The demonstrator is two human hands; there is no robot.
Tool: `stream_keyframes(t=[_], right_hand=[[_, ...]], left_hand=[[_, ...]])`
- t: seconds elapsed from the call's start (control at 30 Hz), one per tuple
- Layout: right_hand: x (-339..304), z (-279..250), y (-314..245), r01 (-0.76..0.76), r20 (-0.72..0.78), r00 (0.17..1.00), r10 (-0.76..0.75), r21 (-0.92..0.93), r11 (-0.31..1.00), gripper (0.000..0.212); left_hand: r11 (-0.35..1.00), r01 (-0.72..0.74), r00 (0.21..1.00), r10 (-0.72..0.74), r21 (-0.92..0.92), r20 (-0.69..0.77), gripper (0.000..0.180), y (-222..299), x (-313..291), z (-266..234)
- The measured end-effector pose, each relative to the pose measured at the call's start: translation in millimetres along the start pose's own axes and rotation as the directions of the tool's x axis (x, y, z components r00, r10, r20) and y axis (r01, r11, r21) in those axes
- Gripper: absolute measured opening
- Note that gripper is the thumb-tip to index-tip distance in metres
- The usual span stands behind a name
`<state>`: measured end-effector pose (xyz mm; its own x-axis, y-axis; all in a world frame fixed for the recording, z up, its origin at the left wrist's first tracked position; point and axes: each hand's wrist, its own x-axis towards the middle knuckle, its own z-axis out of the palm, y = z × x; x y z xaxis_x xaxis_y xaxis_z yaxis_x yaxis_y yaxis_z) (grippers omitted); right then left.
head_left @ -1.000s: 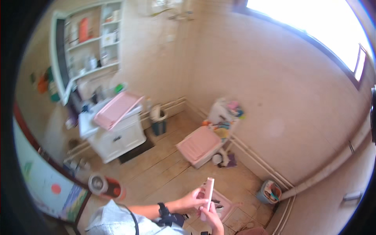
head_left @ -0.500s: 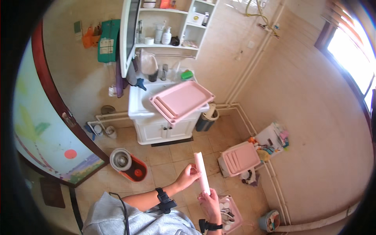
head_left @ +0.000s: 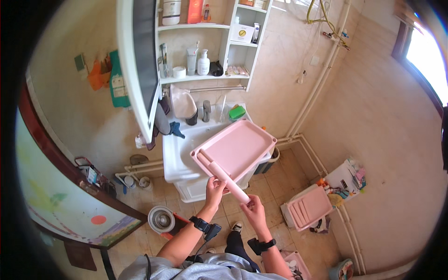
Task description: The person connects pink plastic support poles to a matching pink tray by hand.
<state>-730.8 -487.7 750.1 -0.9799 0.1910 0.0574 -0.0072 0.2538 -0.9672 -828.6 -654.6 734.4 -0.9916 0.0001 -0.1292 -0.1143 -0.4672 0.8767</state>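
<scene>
Both my hands hold a pale pink tube [head_left: 237,189], slanting from upper left to lower right. My left hand [head_left: 215,190] has its fingers round the middle of the tube, and my right hand [head_left: 254,211] grips its lower end. The tube's upper end overlaps the near left edge of a pink tray [head_left: 240,147]; whether they touch I cannot tell. That tray rests tilted across a white washbasin [head_left: 173,156]. Part of a similar pink tube [head_left: 202,157] shows along the tray's left end.
An open mirror-door cabinet [head_left: 193,77] with bottles hangs above the basin. A green soap box [head_left: 236,112] stands behind the tray. Another pink tray [head_left: 309,206] sits low at right. A spin mop bucket [head_left: 161,219] stands left on the tiles, and a pink basket [head_left: 298,264] lower right.
I have come closer to the washbasin. The tube has moved up to the tray's near edge and now leans further to the left, still in both hands.
</scene>
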Motion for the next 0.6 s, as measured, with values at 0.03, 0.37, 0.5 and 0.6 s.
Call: stream_keyframes(t=[0.03,0.37,0.5,0.6], right_hand=[[22.4,4.0,5.3,0.093,-0.008,0.995,-0.095,-0.137,0.986,0.042],[198.1,33.1,40.5,0.482,0.165,0.871,-0.463,-0.471,0.739,0.032],[227.8,24.7,62.6,0.519,0.257,0.849,-0.461,-0.566,0.641,0.026],[232.4,32.2,66.7,0.608,0.394,0.794,-0.463,-0.522,0.599,0.028]], left_hand=[[0.999,-0.019,1.000,0.020,0.047,-0.019,0.043,-3.1,20.6,-1.9],[0.688,-0.197,0.944,0.325,0.699,-0.054,0.041,-20.4,184.5,-40.1],[0.376,-0.205,0.933,0.354,0.904,0.064,0.042,-2.9,185.8,-4.0],[0.046,-0.241,0.852,0.489,0.969,0.189,0.037,-0.8,183.0,-12.0]])
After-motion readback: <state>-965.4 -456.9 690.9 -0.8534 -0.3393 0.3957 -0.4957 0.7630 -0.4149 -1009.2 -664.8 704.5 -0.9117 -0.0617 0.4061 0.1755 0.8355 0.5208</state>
